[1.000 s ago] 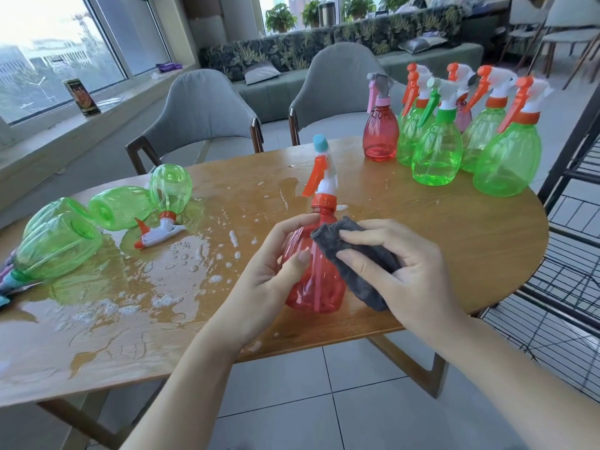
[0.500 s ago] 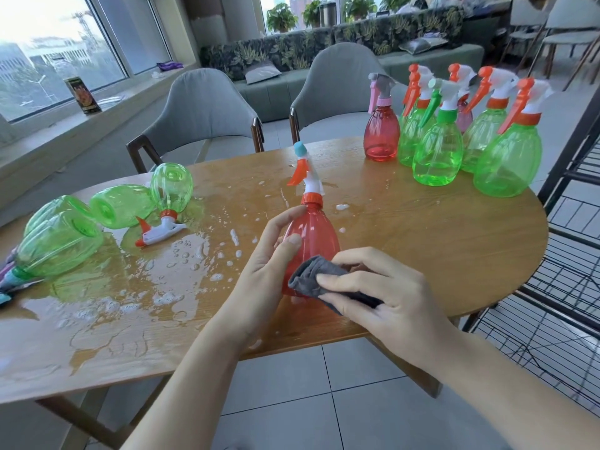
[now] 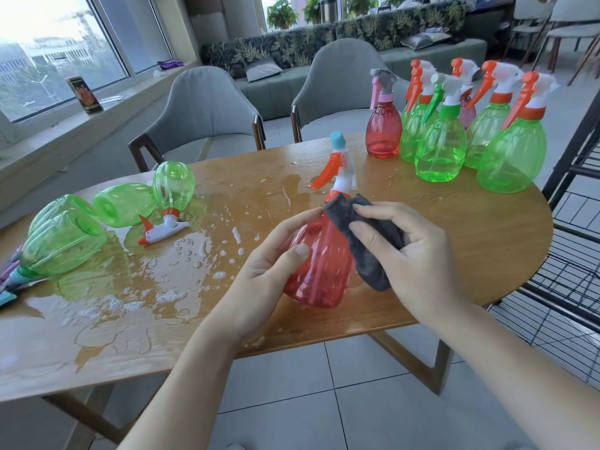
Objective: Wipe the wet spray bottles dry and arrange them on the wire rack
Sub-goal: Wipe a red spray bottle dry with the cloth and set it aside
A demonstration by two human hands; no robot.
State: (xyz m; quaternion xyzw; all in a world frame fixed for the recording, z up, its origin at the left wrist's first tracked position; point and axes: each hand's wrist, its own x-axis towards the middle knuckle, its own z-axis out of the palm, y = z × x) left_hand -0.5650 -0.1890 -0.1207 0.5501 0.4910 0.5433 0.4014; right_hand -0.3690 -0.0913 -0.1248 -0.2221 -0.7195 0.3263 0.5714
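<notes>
Red see-through plastic is front and centre: the red spray bottle [image 3: 319, 271] sits up off the wooden table [image 3: 422, 254] at the near edge, tilted a bit with its orange trigger and blue nozzle pointing away. The left hand [image 3: 259, 274] wraps the bottle's left side, thumb across the front and fingers curled behind, so the body sits right in the palm. The right hand [image 3: 418, 254] pinches a dark grey cloth [image 3: 367, 241] and presses it onto the bottle's upper right shoulder, just under the collar; some cloth hangs down the right side.

Going further out, the middle and left of the table is soaked, with puddles and suds [image 3: 181, 254] all over. Lying in that mess on the left are the wet green bottles [image 3: 97, 222], tipped on their sides, one propped nozzle-down on its white and orange head.

At the far right of the table stands the upright group [image 3: 454, 138]: one red bottle with a grey and pink head, several green ones, and a pinkish one mostly hidden behind them. The black wire rack [image 3: 571, 254] is at the right edge, beside the table. Two grey chairs [image 3: 207, 108] sit behind the table.
</notes>
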